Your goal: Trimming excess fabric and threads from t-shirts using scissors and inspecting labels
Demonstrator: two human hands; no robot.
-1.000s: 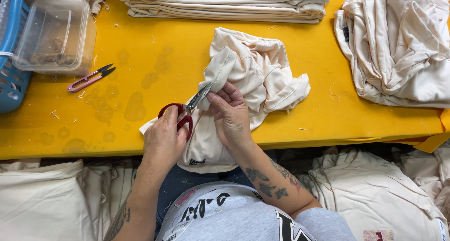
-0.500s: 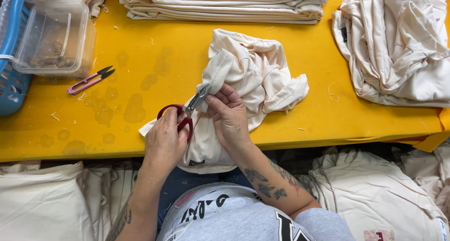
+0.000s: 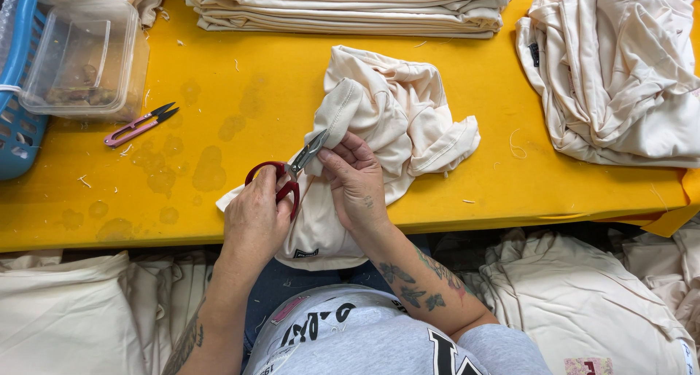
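Note:
A cream garment [image 3: 397, 120] lies bunched on the yellow table [image 3: 248, 76], its lower part hanging over the front edge. My left hand [image 3: 255, 215] grips red-handled scissors [image 3: 288, 174], whose blades point up and right at a folded edge of the cloth. My right hand [image 3: 357, 182] pinches that edge of the garment right beside the blade tips.
Pink thread snips [image 3: 138, 125] lie on the table at the left, beside a clear plastic box [image 3: 80, 61] and a blue basket [image 3: 18, 127]. A stack of folded cream garments [image 3: 343, 7] sits at the back, a loose pile [image 3: 620, 76] at the right. More cream cloth lies below the table.
The hands, scissors and garment stay almost in place; the scissor blades sit slightly closer to the pinched fold.

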